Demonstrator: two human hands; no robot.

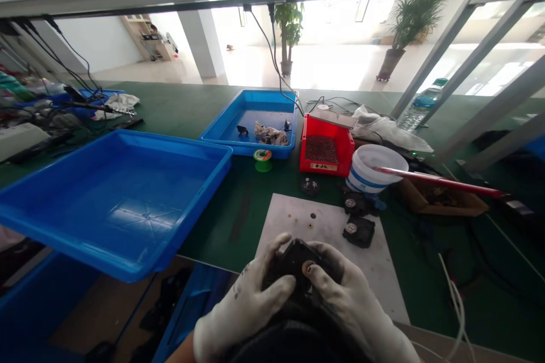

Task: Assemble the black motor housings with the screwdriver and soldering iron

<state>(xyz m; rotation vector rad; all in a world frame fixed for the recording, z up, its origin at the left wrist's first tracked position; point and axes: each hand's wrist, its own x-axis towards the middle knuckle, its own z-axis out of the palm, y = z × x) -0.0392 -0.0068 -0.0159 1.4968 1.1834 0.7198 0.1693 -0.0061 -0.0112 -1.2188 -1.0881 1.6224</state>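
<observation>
**Black housing (293,264) clenched two-handed above white board (293,224)**

Left hand (244,300) and right hand (353,295), both in soiled white work gloves (221,340), are closed around the unit, fingers wrapped on opposite sides. Fingertips of the right hand sit just beside a copper-coloured disc (307,268) on its face. Looks like a deliberate two-sided grip: keeps the unit steady and leaves that disc exposed. Unit is at the near edge of the board, low and close to the body, probably for control.

Board lies on the green tabletop (238,221), likely as a pale work surface where small dark bits (313,215) show up easily. Two black units with silver hubs (359,231) sit at its far right corner, with a round black part (309,186) just past its far edge, all within easy reach.

Further out: green-and-red spool (263,160), red bin of dark small parts (326,147), white bucket (377,169) with a red rod (438,181) across it. Blue trays are set to the left and far side, the large one (114,198) overhanging the tabletop edge, probably to leave the work area free.
</observation>
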